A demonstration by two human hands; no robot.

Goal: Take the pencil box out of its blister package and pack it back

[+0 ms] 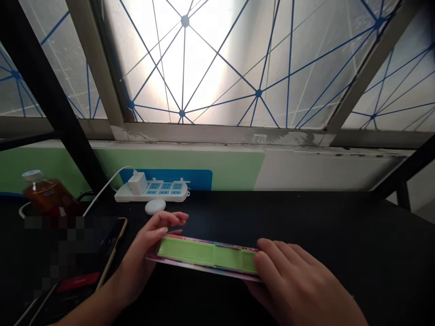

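Observation:
Both my hands hold a flat rectangular case [206,256] with a multicoloured printed rim and a green moulded inside, tilted slightly over the black table. My left hand [147,246] grips its left end, fingers curled above the rim. My right hand [288,276] covers the right end, fingers lying over the green inside and hiding that corner. A small white oval case [155,206] lies just beyond my left fingers.
A smartphone [113,244] and dark items lie left of my left hand. Behind them stand an amber liquid bottle [47,194] and a white power strip [151,191] with a plugged-in charger and cable. The black table [340,240] extends right, below a window with blue netting [220,68].

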